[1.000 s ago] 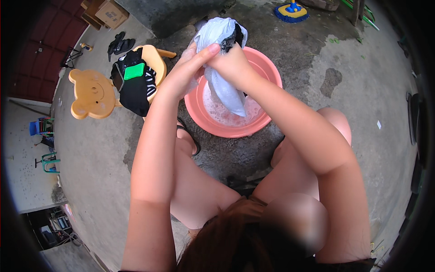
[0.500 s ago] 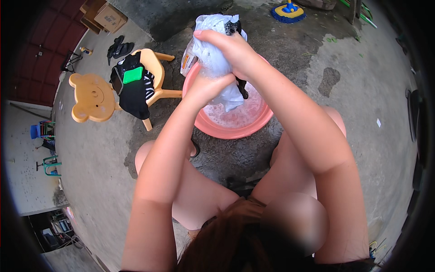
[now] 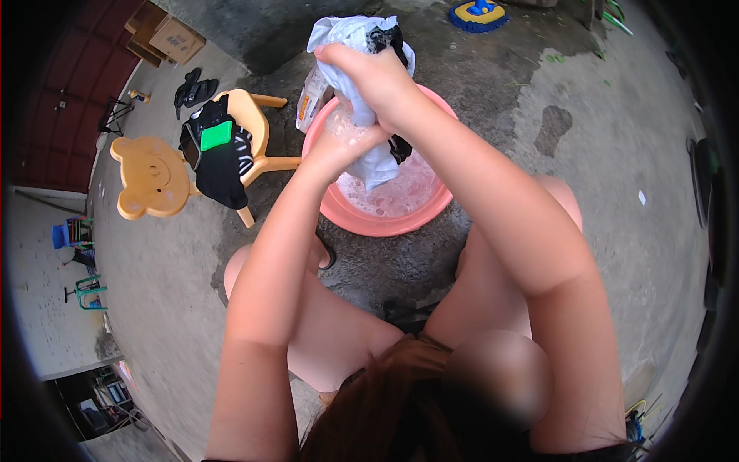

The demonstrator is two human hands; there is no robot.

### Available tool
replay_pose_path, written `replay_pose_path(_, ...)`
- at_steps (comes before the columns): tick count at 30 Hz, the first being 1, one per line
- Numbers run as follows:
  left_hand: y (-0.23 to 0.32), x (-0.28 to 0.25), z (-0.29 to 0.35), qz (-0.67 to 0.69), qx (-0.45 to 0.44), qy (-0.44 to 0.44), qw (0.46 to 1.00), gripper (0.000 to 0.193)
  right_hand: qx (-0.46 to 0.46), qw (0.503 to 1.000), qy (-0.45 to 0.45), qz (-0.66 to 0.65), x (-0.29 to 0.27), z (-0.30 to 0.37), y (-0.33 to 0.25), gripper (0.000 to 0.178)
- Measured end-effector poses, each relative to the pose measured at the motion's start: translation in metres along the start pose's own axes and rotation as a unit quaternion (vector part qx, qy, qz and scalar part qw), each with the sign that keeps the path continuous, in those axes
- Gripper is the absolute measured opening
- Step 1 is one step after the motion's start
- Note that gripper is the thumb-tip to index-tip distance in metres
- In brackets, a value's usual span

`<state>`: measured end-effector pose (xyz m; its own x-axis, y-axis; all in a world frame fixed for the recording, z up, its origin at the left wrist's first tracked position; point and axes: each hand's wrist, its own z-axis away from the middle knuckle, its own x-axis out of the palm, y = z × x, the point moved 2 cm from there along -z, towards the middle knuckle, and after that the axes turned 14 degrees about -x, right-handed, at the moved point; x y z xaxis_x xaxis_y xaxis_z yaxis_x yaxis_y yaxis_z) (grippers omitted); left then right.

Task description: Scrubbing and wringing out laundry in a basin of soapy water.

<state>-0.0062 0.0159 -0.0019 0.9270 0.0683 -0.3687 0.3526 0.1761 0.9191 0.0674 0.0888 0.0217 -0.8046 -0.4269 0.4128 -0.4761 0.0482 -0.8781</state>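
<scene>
Both my hands grip a wet white garment [image 3: 375, 168] with black parts, held over a pink basin [image 3: 385, 225] of foamy water. My right hand [image 3: 373, 85] is closed around the upper, far part, its thumb lying across the white cloth. A soapy black bunch shows beyond its knuckles. Nearer and lower, my left hand [image 3: 350, 142] wraps the cloth, with suds over its back. A white tail and a black piece hang beneath it toward the water. Most of the fingertips are hidden by cloth and hands.
Left of the basin stands a yellow bear-faced chair [image 3: 154, 177] bearing black clothes [image 3: 219, 173] and a green box [image 3: 216, 135]. A white packet [image 3: 312, 100] touches the basin's far left side. Black sandals [image 3: 196, 90], cardboard boxes [image 3: 177, 38] and a blue-yellow mop head [image 3: 479, 15] lie farther off.
The cloth between my hands has become narrower, and the hands sit closer together. Suds now cover the back of my left hand. The whole view has shifted slightly.
</scene>
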Motion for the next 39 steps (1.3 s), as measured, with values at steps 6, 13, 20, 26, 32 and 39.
replay_pose_path(6,-0.043,-0.004,-0.012,0.154,-0.195,-0.199,0.948,0.068,-0.114,0.991,0.010,0.064,-0.002,-0.006,-0.012,0.019)
replay_pose_path(13,-0.044,0.006,-0.011,0.196,-0.244,-0.232,0.921,0.063,-0.143,0.987,0.012,0.070,-0.006,0.002,-0.022,0.021)
replay_pose_path(20,-0.050,0.008,-0.017,0.278,-0.268,-0.190,0.903,0.053,-0.170,0.983,-0.005,0.072,-0.011,-0.003,-0.025,0.029)
replay_pose_path(26,-0.032,-0.009,-0.010,0.361,-0.272,-0.140,0.881,0.048,-0.155,0.984,-0.048,0.078,-0.015,-0.004,-0.028,0.032)
replay_pose_path(32,-0.004,-0.039,-0.010,0.520,-0.198,-0.115,0.823,0.058,-0.148,0.970,-0.121,0.152,-0.024,-0.004,-0.004,0.036)
replay_pose_path(39,0.005,-0.056,0.000,0.530,-0.131,-0.152,0.824,0.057,-0.094,0.961,-0.188,0.180,-0.013,0.012,0.004,0.050)
